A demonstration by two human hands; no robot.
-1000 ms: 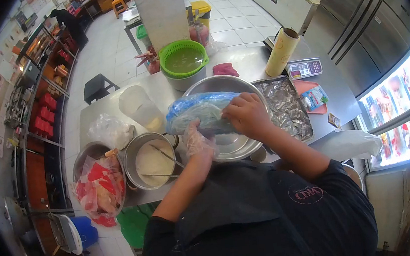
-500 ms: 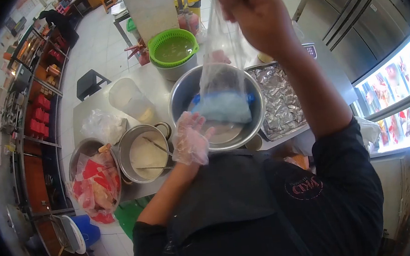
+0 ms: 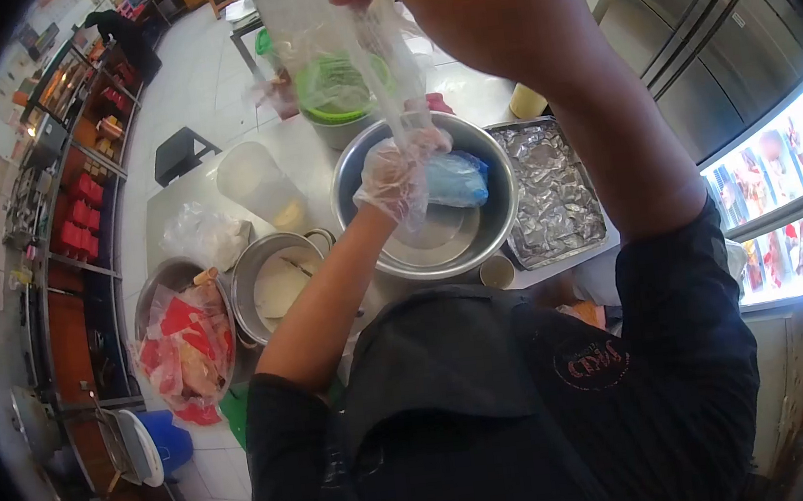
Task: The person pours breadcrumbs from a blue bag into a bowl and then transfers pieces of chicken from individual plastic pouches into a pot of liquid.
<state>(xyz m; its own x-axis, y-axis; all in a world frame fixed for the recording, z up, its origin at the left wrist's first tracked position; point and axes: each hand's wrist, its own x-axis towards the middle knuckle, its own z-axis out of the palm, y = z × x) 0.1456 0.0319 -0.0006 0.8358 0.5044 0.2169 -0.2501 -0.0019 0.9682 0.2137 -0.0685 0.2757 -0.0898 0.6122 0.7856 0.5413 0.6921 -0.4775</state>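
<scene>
A long clear plastic bag point(image 3: 392, 95) stretches upward out of a large steel bowl point(image 3: 507, 230). My right hand point(image 3: 484, 7), bare, is raised close to the camera and pinches the bag's top end. My left hand point(image 3: 399, 177), in a clear glove, is closed round the lower part of the bag over the bowl's left side. Beside its fingers, at the lower end of the bag, lies a bulging blue bundle point(image 3: 456, 179) inside the bowl.
Left of the bowl are a clear jug point(image 3: 257, 182), a pot of white mixture point(image 3: 280, 288) and a bowl of red-and-clear plastic wrapping point(image 3: 186, 342). A green basket point(image 3: 335, 86) sits behind; a foil-covered tray point(image 3: 552, 195) lies right. A dark-clothed person point(image 3: 121, 45) stands far left.
My left hand has moved up and right and closed round the bag. My right hand has come nearer the camera, shifting left with the bag's top. The blue bundle sits slightly higher.
</scene>
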